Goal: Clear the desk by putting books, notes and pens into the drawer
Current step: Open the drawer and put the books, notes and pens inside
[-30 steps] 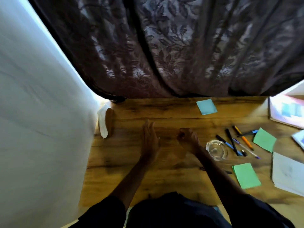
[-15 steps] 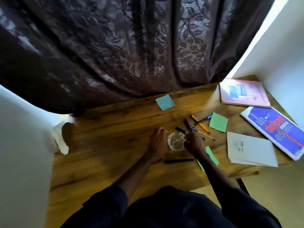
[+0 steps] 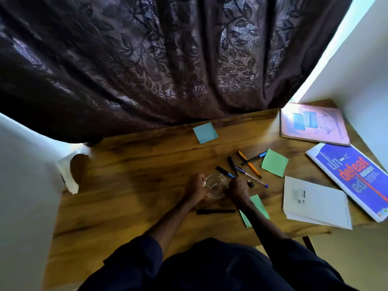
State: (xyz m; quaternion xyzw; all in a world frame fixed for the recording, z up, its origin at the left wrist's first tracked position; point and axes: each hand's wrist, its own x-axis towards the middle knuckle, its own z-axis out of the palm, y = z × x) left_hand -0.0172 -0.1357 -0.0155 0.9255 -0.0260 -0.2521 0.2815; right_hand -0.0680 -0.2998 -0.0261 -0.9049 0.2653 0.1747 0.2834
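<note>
My left hand and right hand have closed in on a glass dish: left grips its rim, right curls beside it, holding what I cannot tell. Pens, notes and books lie untouched on the desk; no drawer visible.

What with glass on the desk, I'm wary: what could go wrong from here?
The glass dish between the left hand and right hand could slip and break if the grip is loose. The right forearm crosses a green note; pulling back might drag it, or the near black pen, off the desk.
</note>
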